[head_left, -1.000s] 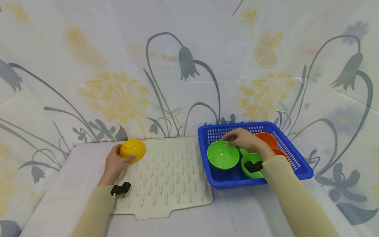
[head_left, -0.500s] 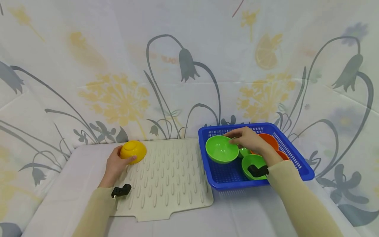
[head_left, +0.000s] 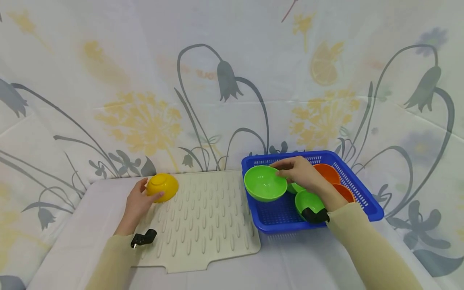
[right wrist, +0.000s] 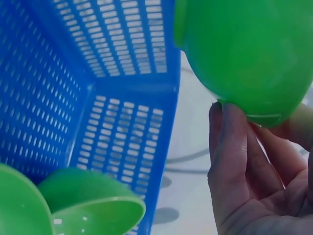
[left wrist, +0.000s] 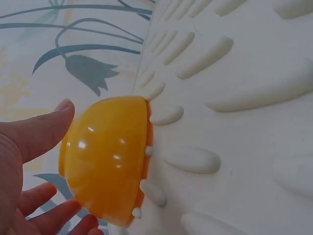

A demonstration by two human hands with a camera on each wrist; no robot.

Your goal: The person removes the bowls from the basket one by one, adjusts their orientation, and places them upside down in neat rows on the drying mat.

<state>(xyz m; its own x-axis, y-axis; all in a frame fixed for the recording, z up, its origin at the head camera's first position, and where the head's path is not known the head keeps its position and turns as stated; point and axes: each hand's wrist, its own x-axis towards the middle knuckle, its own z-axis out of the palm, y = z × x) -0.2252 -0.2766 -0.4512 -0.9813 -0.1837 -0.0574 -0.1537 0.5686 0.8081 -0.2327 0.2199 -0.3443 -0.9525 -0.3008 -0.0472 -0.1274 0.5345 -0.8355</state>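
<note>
A yellow bowl lies upside down at the far left of the ribbed cream drying mat. My left hand is beside it, with thumb and fingers spread loosely around its side; in the left wrist view the fingers look relaxed, not gripping. Over the left part of the blue basket, my right hand pinches a light green bowl by its rim, mouth up. In the right wrist view that bowl hangs beside the basket wall, with thumb and fingers at its rim.
Inside the basket are more green bowls and orange bowls, under and beside my right forearm. The basket stands against the mat's right edge. Behind them hangs a flower-printed cloth. A white cloth covers the table.
My right hand has lifted the green bowl from the basket and moved it left, toward the basket's left rim. The yellow bowl stays in place, my left hand loosening slightly from it.
</note>
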